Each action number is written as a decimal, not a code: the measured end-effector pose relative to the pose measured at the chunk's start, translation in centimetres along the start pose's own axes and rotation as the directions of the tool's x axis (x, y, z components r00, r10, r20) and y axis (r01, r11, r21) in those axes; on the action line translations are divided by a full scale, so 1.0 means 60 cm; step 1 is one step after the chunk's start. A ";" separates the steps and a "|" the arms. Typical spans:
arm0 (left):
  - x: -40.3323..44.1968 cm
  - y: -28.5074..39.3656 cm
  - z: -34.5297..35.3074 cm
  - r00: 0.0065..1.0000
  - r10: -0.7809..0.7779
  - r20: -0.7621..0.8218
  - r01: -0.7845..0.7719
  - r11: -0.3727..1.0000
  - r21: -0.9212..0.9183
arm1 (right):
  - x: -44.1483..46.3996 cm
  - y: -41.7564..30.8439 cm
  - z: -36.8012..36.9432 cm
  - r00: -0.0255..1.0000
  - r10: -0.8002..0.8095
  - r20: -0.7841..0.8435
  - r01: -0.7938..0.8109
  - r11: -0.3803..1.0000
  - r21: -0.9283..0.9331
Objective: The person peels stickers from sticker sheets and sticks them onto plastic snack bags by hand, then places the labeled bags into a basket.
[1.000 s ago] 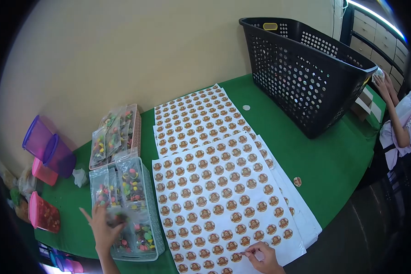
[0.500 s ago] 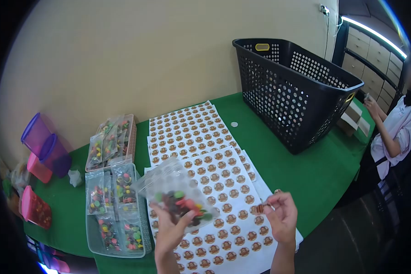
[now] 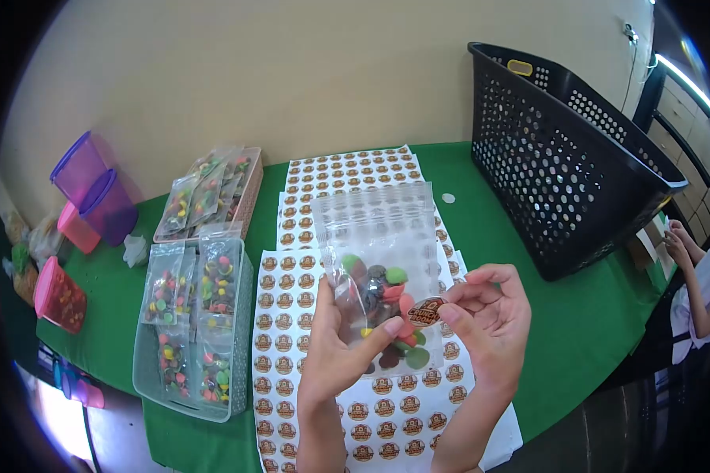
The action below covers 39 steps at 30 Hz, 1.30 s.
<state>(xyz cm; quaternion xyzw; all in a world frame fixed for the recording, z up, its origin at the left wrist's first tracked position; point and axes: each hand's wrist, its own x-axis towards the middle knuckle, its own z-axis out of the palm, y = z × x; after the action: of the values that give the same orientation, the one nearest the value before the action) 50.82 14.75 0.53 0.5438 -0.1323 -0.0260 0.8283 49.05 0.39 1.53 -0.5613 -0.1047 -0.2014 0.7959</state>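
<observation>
My left hand (image 3: 343, 347) grips a clear zip-top bag (image 3: 386, 229) of colourful candies by its lower left side, thumb across the front. Between the thumb and finger of my right hand (image 3: 489, 323) is a round brown sticker (image 3: 427, 312), held at the bag's front near the candies. Whether the sticker touches the plastic I cannot tell. Beneath both hands lie white sheets of round stickers (image 3: 284, 299), partly hidden by the bag and my forearms.
At left, a grey-green basket (image 3: 146, 370) and a pink basket (image 3: 252, 185) hold filled candy bags. Purple containers (image 3: 109, 209) and a red-lidded tub (image 3: 59, 296) stand beyond. A large black perforated basket (image 3: 544, 173) is at right on the green table (image 3: 576, 339). A co-worker's arm (image 3: 693, 276) shows far right.
The bag has been brought upright and to the right, facing me. My right hand has carried the sticker up to the bag's front. The view has shifted too.
</observation>
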 end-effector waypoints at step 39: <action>-0.016 0.007 -0.032 0.997 0.076 -0.029 -0.040 0.762 0.646 | 0.007 0.048 0.026 0.954 0.195 0.228 -0.115 0.940 -0.323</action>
<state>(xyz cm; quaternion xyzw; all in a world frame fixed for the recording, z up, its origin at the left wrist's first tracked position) 50.35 16.83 0.04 0.7913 -0.1277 0.0612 0.5948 50.76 2.60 -0.24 -0.7054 -0.1293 -0.0771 0.6926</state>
